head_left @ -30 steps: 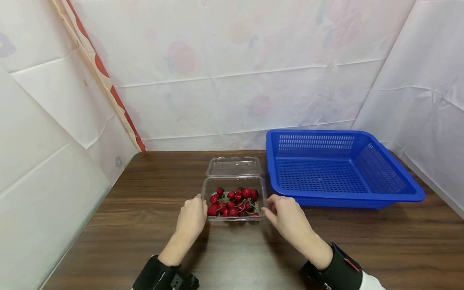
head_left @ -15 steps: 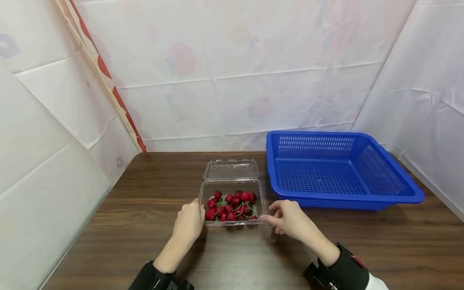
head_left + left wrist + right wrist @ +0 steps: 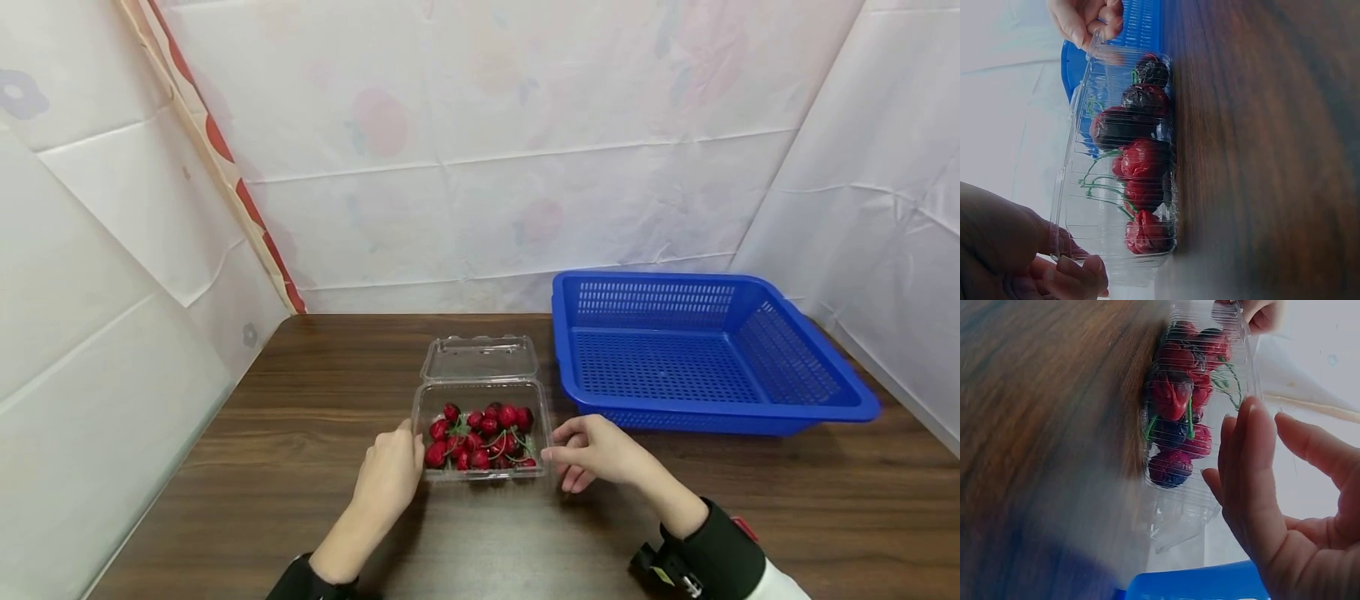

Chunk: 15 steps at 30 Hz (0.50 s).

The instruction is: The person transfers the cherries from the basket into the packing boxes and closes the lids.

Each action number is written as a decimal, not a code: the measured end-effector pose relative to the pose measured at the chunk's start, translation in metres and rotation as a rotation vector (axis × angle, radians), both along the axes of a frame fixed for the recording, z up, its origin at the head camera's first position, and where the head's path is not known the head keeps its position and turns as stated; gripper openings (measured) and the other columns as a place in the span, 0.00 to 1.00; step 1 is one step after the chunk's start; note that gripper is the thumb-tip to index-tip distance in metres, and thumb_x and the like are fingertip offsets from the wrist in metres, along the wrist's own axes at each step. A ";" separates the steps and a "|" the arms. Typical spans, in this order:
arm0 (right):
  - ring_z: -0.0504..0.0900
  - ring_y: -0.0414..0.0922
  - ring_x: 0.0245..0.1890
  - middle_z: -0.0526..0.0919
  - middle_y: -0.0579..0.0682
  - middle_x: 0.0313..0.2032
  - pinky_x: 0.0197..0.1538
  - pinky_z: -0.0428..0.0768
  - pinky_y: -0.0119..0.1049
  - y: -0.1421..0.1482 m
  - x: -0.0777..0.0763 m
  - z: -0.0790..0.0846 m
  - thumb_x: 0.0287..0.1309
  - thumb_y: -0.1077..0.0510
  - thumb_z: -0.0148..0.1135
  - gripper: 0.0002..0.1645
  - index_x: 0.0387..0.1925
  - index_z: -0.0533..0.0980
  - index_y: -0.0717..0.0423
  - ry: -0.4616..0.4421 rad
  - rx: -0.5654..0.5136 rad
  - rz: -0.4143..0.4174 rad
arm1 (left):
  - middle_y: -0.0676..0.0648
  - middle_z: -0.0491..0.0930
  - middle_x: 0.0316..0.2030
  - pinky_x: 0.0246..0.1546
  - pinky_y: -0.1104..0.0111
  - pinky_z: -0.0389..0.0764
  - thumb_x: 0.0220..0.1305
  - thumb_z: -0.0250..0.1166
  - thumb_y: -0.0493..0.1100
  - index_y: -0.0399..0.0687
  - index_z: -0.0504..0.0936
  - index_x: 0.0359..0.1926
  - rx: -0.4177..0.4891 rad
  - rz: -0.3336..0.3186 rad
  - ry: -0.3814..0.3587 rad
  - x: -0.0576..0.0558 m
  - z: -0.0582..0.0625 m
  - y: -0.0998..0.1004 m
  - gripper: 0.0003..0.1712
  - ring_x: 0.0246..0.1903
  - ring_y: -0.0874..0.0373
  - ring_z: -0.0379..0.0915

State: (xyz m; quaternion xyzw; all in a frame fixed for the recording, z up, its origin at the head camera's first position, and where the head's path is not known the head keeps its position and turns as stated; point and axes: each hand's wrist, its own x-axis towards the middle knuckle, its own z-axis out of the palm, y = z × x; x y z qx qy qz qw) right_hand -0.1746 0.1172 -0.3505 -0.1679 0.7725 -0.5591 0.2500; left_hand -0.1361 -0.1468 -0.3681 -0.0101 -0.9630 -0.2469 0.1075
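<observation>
A clear plastic clamshell box sits on the brown table with its lid folded back flat behind it. Red cherries with green stems lie inside, towards the front. The left hand grips the box's left side; in the left wrist view its fingertips curl over the rim. Beside the right front corner is the right hand, fingertips right at the rim. In the right wrist view its thumb stands apart from the extended fingers, with nothing between them.
A blue perforated basket stands behind the right hand, at the back right of the wooden table. White patterned sheets hang round the back and sides.
The box with its cherries has slid a little towards the person. The left hand keeps its hold, while the right hand's fingers have loosened from the box's side.
</observation>
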 end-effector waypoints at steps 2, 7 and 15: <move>0.79 0.45 0.18 0.79 0.62 0.24 0.25 0.79 0.41 0.001 -0.001 -0.001 0.55 0.61 0.59 0.27 0.47 0.63 0.81 -0.036 -0.032 0.014 | 0.49 0.64 0.11 0.07 0.74 0.60 0.60 0.54 0.32 0.36 0.69 0.23 -0.007 -0.006 0.008 0.002 0.000 0.000 0.09 0.08 0.61 0.59; 0.79 0.43 0.19 0.79 0.60 0.24 0.27 0.79 0.39 0.001 -0.001 -0.003 0.55 0.64 0.57 0.26 0.47 0.61 0.81 -0.114 -0.089 0.030 | 0.49 0.64 0.11 0.08 0.70 0.62 0.59 0.55 0.33 0.40 0.67 0.20 -0.012 -0.001 0.012 0.004 0.001 0.002 0.11 0.10 0.59 0.62; 0.80 0.43 0.21 0.79 0.59 0.25 0.30 0.79 0.39 0.001 -0.003 -0.008 0.54 0.68 0.56 0.26 0.49 0.58 0.81 -0.160 -0.148 0.029 | 0.49 0.64 0.11 0.08 0.69 0.62 0.59 0.56 0.34 0.40 0.67 0.20 -0.027 0.007 0.007 0.005 0.002 0.002 0.12 0.11 0.58 0.62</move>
